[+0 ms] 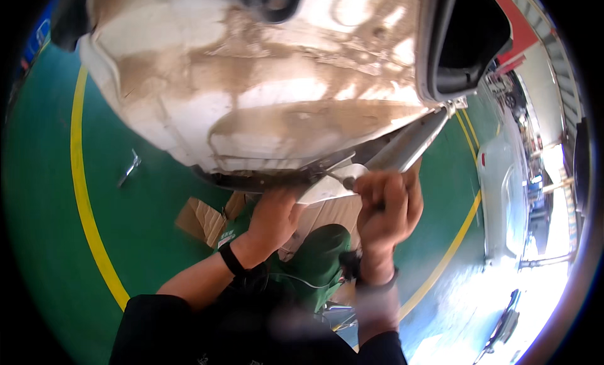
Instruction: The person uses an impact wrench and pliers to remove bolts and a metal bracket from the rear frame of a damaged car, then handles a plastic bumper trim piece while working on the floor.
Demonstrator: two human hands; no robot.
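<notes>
A dirty white vehicle body panel (251, 82) fills the upper middle, with a dark seam along its lower edge and a smaller white piece (324, 187) there. My left hand (270, 226) grips the edge of that piece, its fingertips partly hidden. My right hand (387, 211) has its fingers curled round the end of a thin metal tool (346, 180), which points left into the dark seam. A long pale metal strip (409, 141) slants up to the right behind my right hand.
Cardboard (195, 220) lies under my knee (324, 245) on green floor with yellow lines (85, 176). A silver tool (129, 167) lies to the left. Another light-coloured car (503, 201) stands at the right. A black rubber-edged opening (462, 44) is at upper right.
</notes>
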